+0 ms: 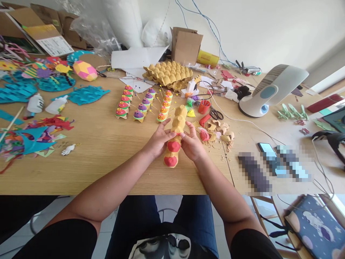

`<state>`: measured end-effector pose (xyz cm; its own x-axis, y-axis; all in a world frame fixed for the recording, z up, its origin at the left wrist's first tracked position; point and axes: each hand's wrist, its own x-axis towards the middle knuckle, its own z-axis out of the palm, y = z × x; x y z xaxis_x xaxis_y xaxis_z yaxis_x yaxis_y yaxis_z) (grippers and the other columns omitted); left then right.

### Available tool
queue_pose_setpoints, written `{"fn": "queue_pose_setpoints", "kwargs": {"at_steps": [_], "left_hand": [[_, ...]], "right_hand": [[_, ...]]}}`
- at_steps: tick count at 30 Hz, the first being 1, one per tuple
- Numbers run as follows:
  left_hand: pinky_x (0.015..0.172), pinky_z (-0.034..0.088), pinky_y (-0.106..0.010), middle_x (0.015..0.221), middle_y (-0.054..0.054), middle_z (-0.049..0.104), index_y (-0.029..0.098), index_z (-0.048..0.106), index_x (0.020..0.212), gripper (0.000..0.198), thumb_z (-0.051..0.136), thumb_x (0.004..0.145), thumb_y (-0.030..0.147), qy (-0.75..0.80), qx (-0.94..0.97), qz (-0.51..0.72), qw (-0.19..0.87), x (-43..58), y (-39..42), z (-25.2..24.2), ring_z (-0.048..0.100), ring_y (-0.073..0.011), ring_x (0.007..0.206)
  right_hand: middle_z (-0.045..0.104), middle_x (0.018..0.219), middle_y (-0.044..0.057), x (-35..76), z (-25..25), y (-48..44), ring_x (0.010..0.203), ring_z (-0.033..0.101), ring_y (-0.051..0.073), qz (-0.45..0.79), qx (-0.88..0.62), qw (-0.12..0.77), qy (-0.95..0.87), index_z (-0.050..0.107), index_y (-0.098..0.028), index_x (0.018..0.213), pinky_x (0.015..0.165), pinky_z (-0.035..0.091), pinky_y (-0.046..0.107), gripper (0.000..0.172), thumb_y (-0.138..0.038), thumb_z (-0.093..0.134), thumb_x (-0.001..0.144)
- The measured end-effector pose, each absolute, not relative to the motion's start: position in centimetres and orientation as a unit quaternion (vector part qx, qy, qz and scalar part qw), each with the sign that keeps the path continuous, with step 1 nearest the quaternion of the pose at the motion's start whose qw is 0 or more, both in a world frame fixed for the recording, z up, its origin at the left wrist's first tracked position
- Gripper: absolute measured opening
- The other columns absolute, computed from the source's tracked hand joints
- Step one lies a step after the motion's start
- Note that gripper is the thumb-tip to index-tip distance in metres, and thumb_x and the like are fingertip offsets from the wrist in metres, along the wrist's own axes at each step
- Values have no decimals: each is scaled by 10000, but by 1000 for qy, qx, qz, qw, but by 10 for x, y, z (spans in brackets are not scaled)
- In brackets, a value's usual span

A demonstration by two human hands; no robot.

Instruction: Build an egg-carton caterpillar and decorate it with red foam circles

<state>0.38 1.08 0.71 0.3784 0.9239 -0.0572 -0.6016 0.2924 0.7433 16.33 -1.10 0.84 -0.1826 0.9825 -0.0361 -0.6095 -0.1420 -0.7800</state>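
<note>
A strip of egg-carton cups (178,124) lies lengthwise on the wooden table (107,158), running away from me. Its two nearest cups carry red caps (174,146). My left hand (159,139) presses against the strip's left side, fingers closed along it. My right hand (192,144) grips the right side, its fingertips pinching beside the upper red cap. Both hands hold the strip just above the table.
Three finished decorated carton strips (142,104) lie behind the hands, with plain egg trays (169,73) further back. Scissors (216,114), a red cup (204,107) and carton scraps (219,131) sit right; a fan (266,91), phones, glue bottles (56,104) and coloured paper cutouts (32,136) surround.
</note>
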Motion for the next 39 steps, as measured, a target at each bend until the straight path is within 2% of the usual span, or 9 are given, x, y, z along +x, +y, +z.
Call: {"fn": "queue_pose_setpoints", "kwargs": {"at_steps": [3,7,14,17,22,27,34,37,39], "left_hand": [[837,566,-311,1006,-30,788,265,310,1553,1015,899,728,205,258,347,514,741,6,11,4,750,-165,865],[832,564,-306,968,-29,793,254,302,1558,1007,896,745,248,261,372,530,716,9,10,1,751,-165,854],[828,563,-302,956,-18,789,265,310,1560,997,894,752,275,263,374,529,715,9,9,2,753,-166,857],[808,562,-302,978,-29,790,267,317,1567,997,894,755,294,261,362,509,736,8,7,6,752,-176,862],[716,538,-255,868,-9,775,231,338,1567,973,885,768,332,272,352,499,744,8,6,11,721,-155,751],[713,538,-258,847,7,769,258,332,1569,933,856,798,304,272,366,505,733,8,7,8,719,-151,734],[732,544,-268,882,-4,773,261,316,1574,931,844,811,340,277,386,498,725,8,6,5,731,-161,772],[738,536,-270,834,11,754,247,328,1561,908,839,816,346,271,384,498,728,9,5,6,727,-159,769],[813,541,-284,885,-3,770,237,319,1554,955,870,777,306,266,383,503,728,10,5,7,739,-165,853]], "right_hand": [[730,906,-72,163,8,-11,758,693,142,680,-301,571,-347,443,-361,1265,687,571,273,686,-284,889,750],[736,890,-67,161,9,-11,759,703,139,652,-314,581,-371,425,-350,1261,733,586,290,665,-308,877,775],[729,916,-52,161,11,-12,779,701,140,647,-314,583,-379,444,-343,1260,754,591,297,630,-362,864,790],[714,925,-46,161,12,-12,816,703,162,639,-317,586,-383,434,-355,1273,787,605,334,689,-363,889,756],[682,901,-51,160,13,-12,833,700,173,621,-333,586,-398,408,-360,1298,840,603,366,777,-344,917,711],[677,837,-61,159,11,-12,750,682,157,587,-352,599,-415,425,-344,1255,797,596,352,687,-364,887,747],[652,767,-71,160,9,-10,637,602,133,557,-385,606,-418,444,-316,1200,662,530,292,608,-390,862,764],[642,768,-74,160,9,-9,645,607,136,558,-388,609,-409,448,-318,1183,667,528,290,589,-392,859,768],[649,779,-75,161,9,-8,677,632,144,571,-383,604,-403,449,-319,1178,696,542,298,596,-387,867,759]]}}
